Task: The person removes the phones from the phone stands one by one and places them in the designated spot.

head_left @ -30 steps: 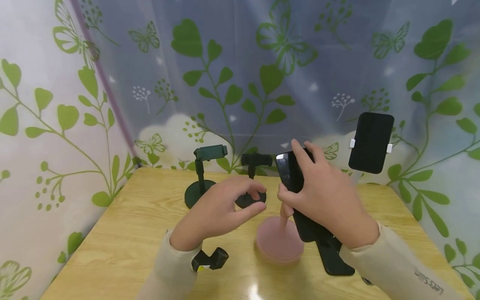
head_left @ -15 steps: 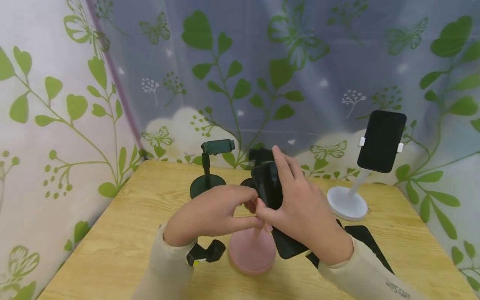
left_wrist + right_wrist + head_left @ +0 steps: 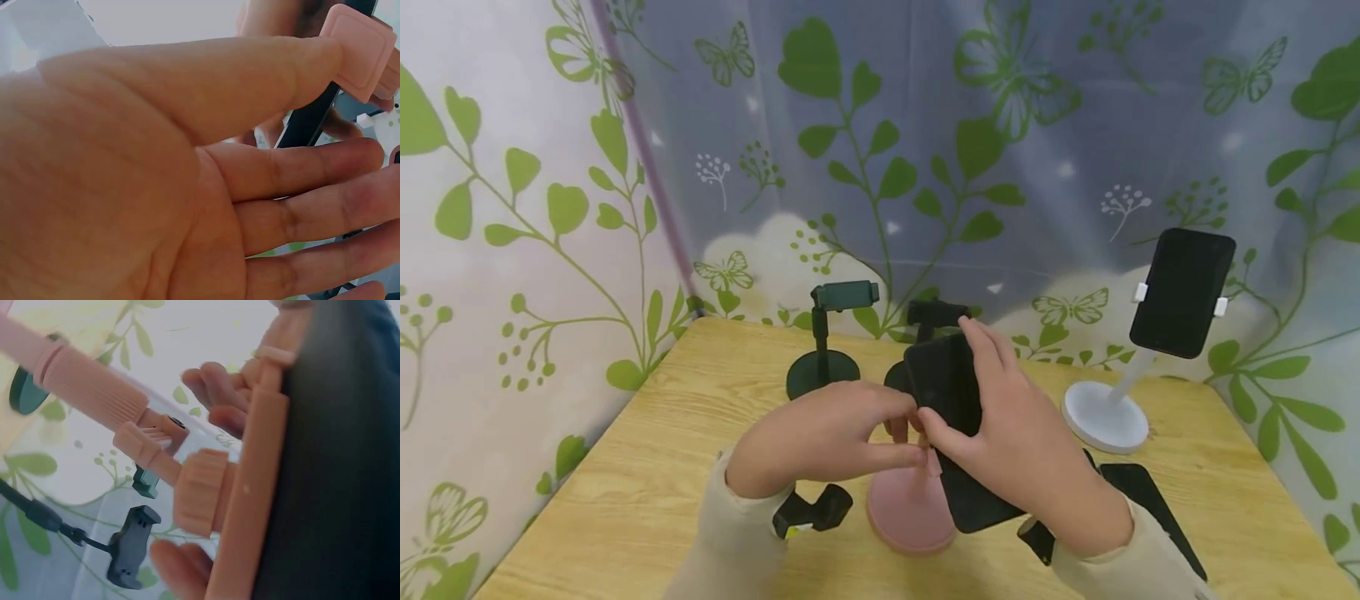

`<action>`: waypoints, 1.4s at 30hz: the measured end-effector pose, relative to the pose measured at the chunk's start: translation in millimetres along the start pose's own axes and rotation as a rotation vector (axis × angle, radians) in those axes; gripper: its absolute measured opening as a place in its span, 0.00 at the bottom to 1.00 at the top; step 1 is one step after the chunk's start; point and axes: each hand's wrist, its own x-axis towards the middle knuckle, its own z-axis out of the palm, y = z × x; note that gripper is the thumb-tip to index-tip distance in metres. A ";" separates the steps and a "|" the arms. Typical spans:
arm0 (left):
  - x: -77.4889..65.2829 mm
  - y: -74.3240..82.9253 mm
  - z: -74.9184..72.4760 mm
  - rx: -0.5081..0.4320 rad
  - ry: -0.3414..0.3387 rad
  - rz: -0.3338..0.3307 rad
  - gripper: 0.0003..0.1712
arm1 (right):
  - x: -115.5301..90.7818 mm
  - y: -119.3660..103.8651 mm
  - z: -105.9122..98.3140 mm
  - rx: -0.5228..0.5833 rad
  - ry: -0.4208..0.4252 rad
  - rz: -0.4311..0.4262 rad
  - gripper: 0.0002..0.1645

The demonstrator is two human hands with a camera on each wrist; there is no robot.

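A black phone [image 3: 943,379] lies slanted against the clamp of a pink phone stand [image 3: 910,517], whose round base rests on the table. My right hand [image 3: 1026,442] grips this phone, its thumb on the near edge and its fingers across the far side. From the left, my left hand [image 3: 823,429] reaches the pink clamp with thumb and forefinger. In the left wrist view the thumb presses the square pink clamp end [image 3: 362,50], while the other fingers stretch past below. The right wrist view has the pink clamp bar [image 3: 250,487] flat along the phone's back.
Behind stand a dark green phone stand [image 3: 822,367] and a black one [image 3: 936,314], partly covered. To the right, a white stand [image 3: 1105,417] carries an upright phone [image 3: 1183,292]. Another black phone [image 3: 1157,512] lies beside my right forearm. A patterned curtain [image 3: 910,242] backs the table.
My right hand has brought the phone and pink stand leftward toward my left hand. My left thumb and forefinger, earlier apart from the clamp, now touch it. The view has shifted slightly.
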 end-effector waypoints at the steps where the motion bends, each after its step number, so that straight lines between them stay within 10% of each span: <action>1: 0.0 -0.2 0.0 -0.005 -0.011 -0.003 0.12 | -0.8 4.7 -2.5 0.057 -0.025 0.011 0.55; 12: 5.9 7.3 4.4 -0.053 -0.075 -0.090 0.17 | -7.0 59.2 -11.4 0.501 -0.170 -0.028 0.12; 27: 9.6 4.9 8.9 -0.025 -0.103 0.002 0.17 | -12.5 92.8 -21.4 0.741 -0.496 -0.199 0.07; 42: 14.0 2.4 11.7 -0.089 -0.159 0.029 0.09 | -26.2 79.1 -32.2 0.437 -0.494 -0.183 0.12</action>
